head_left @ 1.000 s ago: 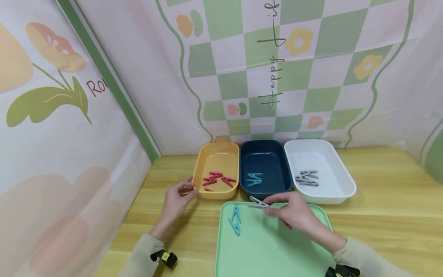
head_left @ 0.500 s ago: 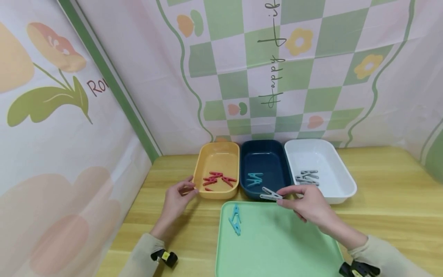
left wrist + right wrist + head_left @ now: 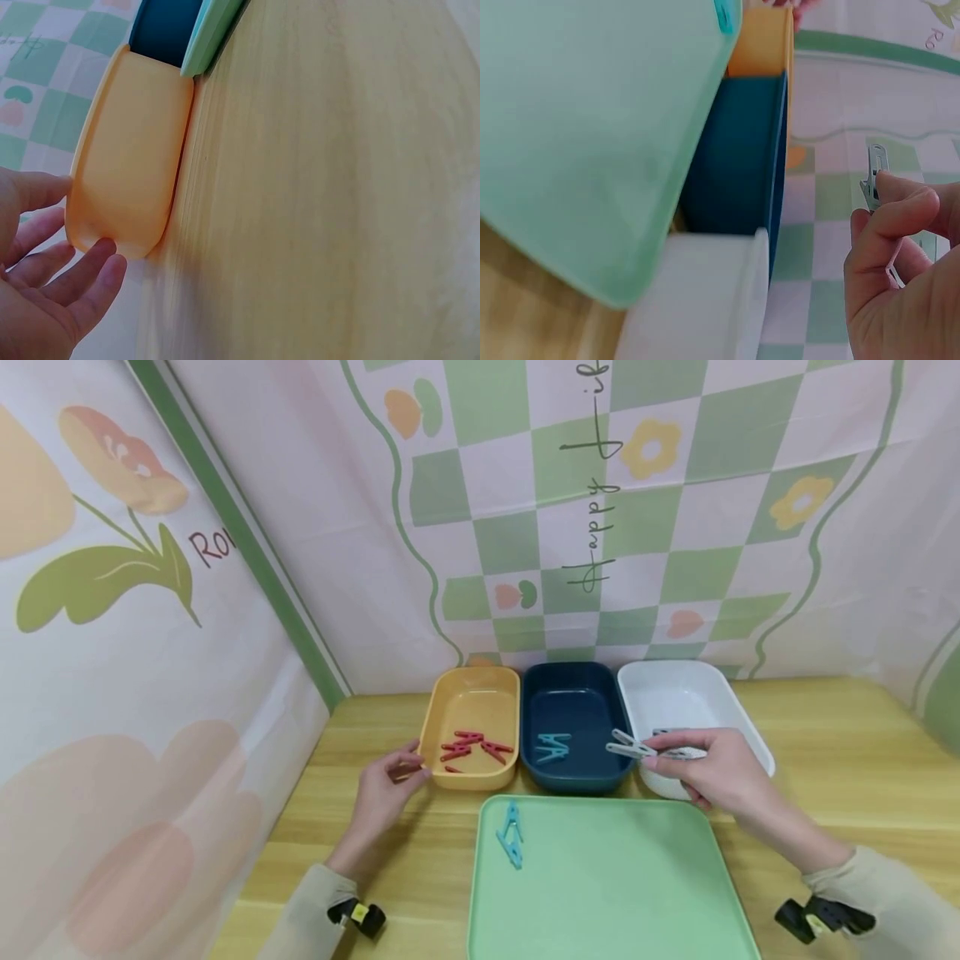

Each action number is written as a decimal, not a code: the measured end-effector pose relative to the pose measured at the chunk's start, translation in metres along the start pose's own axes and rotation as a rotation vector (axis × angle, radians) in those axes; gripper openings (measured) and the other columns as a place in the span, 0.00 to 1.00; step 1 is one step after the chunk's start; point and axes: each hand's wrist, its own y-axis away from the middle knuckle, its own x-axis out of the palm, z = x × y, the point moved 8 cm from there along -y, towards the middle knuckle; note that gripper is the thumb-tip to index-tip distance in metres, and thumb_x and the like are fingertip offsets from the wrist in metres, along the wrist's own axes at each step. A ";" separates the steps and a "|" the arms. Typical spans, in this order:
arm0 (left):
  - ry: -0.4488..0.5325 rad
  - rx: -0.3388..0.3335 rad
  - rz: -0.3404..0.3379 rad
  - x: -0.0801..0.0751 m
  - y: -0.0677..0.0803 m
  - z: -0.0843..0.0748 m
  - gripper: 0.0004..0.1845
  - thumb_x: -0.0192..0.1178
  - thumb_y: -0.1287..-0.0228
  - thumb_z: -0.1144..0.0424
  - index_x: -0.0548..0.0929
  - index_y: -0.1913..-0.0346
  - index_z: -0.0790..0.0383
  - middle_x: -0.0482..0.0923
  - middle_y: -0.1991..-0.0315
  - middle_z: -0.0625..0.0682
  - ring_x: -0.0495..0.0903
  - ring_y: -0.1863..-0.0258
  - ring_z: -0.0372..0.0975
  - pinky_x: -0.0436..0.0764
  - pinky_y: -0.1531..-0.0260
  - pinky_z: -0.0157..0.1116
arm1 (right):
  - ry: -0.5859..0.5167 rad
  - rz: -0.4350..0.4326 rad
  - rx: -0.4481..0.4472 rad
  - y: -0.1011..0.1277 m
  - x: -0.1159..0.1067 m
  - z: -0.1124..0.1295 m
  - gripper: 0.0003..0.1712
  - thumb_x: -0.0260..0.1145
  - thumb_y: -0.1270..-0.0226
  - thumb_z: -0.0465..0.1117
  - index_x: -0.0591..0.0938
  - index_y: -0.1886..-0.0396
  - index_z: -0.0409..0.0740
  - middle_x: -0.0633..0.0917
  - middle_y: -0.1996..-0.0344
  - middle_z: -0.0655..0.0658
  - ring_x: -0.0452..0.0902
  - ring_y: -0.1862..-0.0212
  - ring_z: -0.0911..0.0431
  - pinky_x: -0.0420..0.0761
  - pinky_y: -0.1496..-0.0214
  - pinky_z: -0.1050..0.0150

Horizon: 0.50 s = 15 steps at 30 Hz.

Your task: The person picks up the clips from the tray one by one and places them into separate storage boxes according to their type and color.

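Note:
My right hand (image 3: 723, 772) pinches a grey clothespin (image 3: 626, 745) between thumb and fingertips, above the front of the white box (image 3: 712, 693). In the right wrist view the same clothespin (image 3: 877, 169) points up from the fingertips, and a pale sliver shows lower down between the fingers. Relaxed fingers of my left hand (image 3: 381, 789) touch the near left corner of the yellow box (image 3: 480, 697), which has several red clothespins (image 3: 467, 743) inside. Teal clothespins (image 3: 553, 747) lie in the navy box (image 3: 573, 697). The right hand partly covers the grey clothespins inside the white box.
A green tray (image 3: 607, 893) lies in front of the boxes, with light blue clothespins (image 3: 512, 835) near its far left corner. The three boxes stand side by side on the wooden table (image 3: 840, 760), close to a patterned cloth backdrop (image 3: 495, 552).
My right hand has carried the grey clothespin right and away from me, from over the green tray's far edge to the white box. The left hand has stayed at the yellow box.

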 end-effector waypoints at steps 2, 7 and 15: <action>0.001 -0.002 0.000 0.000 0.002 -0.007 0.11 0.72 0.39 0.79 0.85 0.55 0.78 0.80 0.36 0.66 0.86 0.49 0.61 0.89 0.48 0.48 | -0.004 -0.005 0.005 -0.003 -0.008 -0.001 0.25 0.77 0.32 0.43 0.86 0.42 0.32 0.76 0.88 0.48 0.66 0.86 0.57 0.69 0.87 0.64; 0.007 0.013 0.002 -0.001 0.008 -0.027 0.09 0.70 0.38 0.80 0.84 0.56 0.80 0.80 0.37 0.69 0.86 0.49 0.62 0.88 0.48 0.49 | 0.038 -0.022 -0.015 -0.014 -0.025 -0.003 0.24 0.76 0.31 0.43 0.85 0.44 0.30 0.75 0.88 0.49 0.67 0.87 0.57 0.68 0.88 0.64; 0.025 0.013 0.008 -0.002 0.009 -0.032 0.08 0.71 0.39 0.81 0.86 0.58 0.76 0.80 0.37 0.69 0.86 0.50 0.63 0.89 0.49 0.44 | 0.071 -0.039 0.025 -0.030 -0.043 -0.014 0.28 0.76 0.31 0.45 0.84 0.41 0.28 0.75 0.87 0.51 0.69 0.84 0.57 0.69 0.85 0.65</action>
